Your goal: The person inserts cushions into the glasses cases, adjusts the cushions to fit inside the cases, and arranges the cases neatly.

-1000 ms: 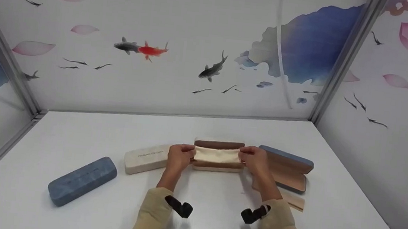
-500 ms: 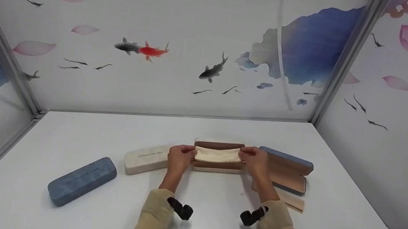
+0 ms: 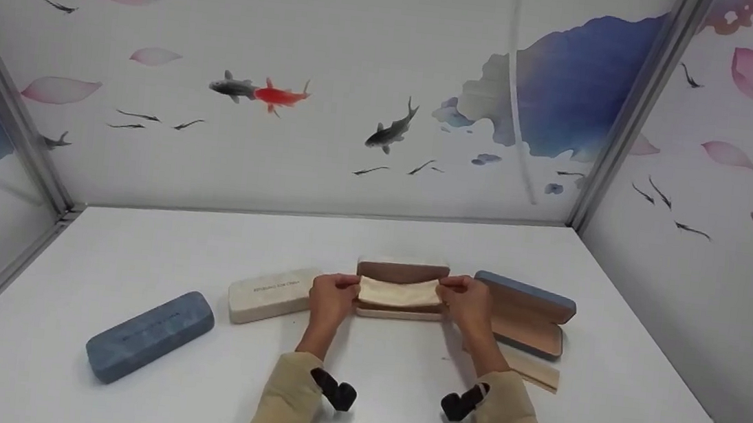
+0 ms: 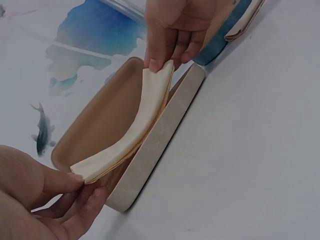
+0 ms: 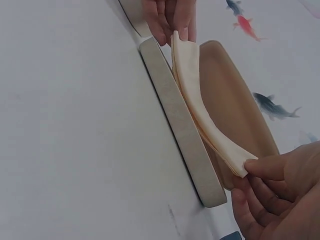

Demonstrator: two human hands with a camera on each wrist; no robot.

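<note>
Cream cloth [image 3: 399, 294], folded into a narrow layered strip, is held stretched between two hands above the opening of a cream case [image 4: 159, 142]. One end is pinched between thumb and fingers by the left hand [image 3: 332, 298]; the opposite end is pinched in the same way by the right hand [image 3: 467, 308]. A sag is shown in the middle of the strip, and its stacked edges are turned toward the front wall of the case. Whether the case is touched by the cloth cannot be told.

The cream case is set on a white counter [image 3: 392, 406], its lid raised at the back and its brown lining exposed. Just beside the left hand, a closed pale case [image 3: 271, 296] is seen, marked on top with dark lettering too small to be read. Farther left, a closed blue case [image 3: 150, 337] is laid at a slant. Beyond the right hand, an open blue case [image 3: 533, 337] with a tan lining is placed, partly covered by the forearm; near its front edge a flat beige strip [image 3: 537, 373] is laid, also partly hidden. Tan sleeves [image 3: 289, 396] are worn on the arms.
</note>
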